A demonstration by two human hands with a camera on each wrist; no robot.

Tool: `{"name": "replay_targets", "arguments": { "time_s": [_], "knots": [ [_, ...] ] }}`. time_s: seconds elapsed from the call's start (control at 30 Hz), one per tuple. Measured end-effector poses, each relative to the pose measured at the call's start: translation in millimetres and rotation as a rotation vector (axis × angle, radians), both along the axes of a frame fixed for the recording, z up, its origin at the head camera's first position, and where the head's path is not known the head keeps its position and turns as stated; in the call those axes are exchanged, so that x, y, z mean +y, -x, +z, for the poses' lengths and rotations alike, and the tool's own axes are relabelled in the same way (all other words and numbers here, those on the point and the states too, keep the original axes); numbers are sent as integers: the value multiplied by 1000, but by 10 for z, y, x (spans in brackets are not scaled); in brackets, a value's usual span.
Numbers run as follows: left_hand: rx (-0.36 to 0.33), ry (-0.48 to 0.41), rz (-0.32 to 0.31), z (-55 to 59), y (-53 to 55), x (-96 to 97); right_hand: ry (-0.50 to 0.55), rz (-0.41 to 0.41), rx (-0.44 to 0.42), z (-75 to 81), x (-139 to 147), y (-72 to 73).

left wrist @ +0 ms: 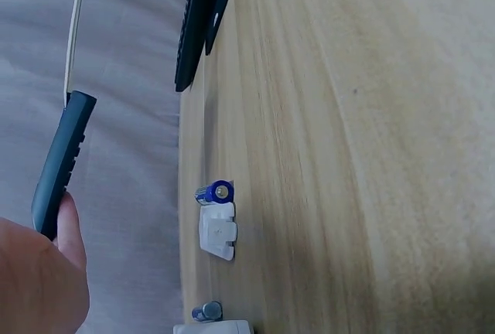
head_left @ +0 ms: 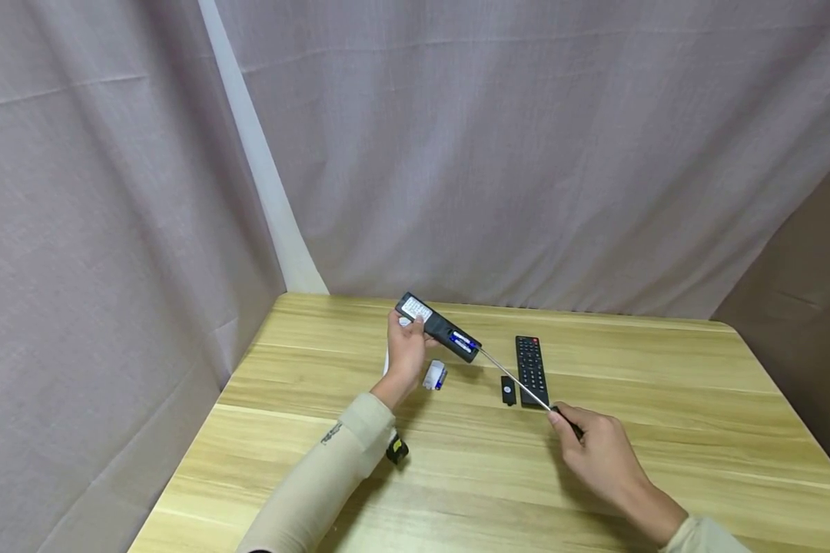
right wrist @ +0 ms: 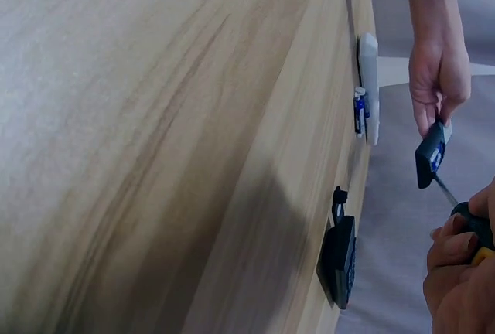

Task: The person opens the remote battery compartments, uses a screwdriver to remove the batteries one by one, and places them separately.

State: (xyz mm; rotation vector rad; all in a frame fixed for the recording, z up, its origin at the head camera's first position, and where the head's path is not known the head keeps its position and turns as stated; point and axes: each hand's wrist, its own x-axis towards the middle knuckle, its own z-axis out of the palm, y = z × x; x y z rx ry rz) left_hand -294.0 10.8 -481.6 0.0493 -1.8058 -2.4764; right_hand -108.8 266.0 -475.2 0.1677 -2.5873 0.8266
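Note:
My left hand (head_left: 405,358) holds a black remote control (head_left: 437,328) above the table, its back facing up with the thumb across the label. Blue-and-white batteries (head_left: 462,342) lie in its uncovered battery compartment. With curled fingers, my right hand (head_left: 603,455) grips the dark handle of a screwdriver (head_left: 516,377). The long metal shaft slants up to the left, and its tip is right at the compartment's near end. In the right wrist view, the handle (right wrist: 472,224) shows a bit of yellow under the fingers.
A second black remote (head_left: 531,369) lies buttons up below the shaft, beside a small black battery cover (head_left: 508,390). A white cover (left wrist: 217,231) and a blue battery (left wrist: 215,192) lie nearer the left hand. A white device (right wrist: 370,79) lies behind them, partly hidden by the hand in the head view.

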Motion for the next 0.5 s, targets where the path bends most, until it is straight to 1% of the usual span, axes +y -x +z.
{"name": "replay_targets", "arguments": {
  "time_s": [0.13,0.3,0.5],
  "knots": [
    [-3,-38,-4,-13,14,-9,14,-6,12,-35,16,4],
    [-14,-43,1,-21,9,-18,19,-2,17,-57,19,9],
    [-12,-56,5,-27,12,-8,2,-10,18,-55,17,18]
  ]
}}
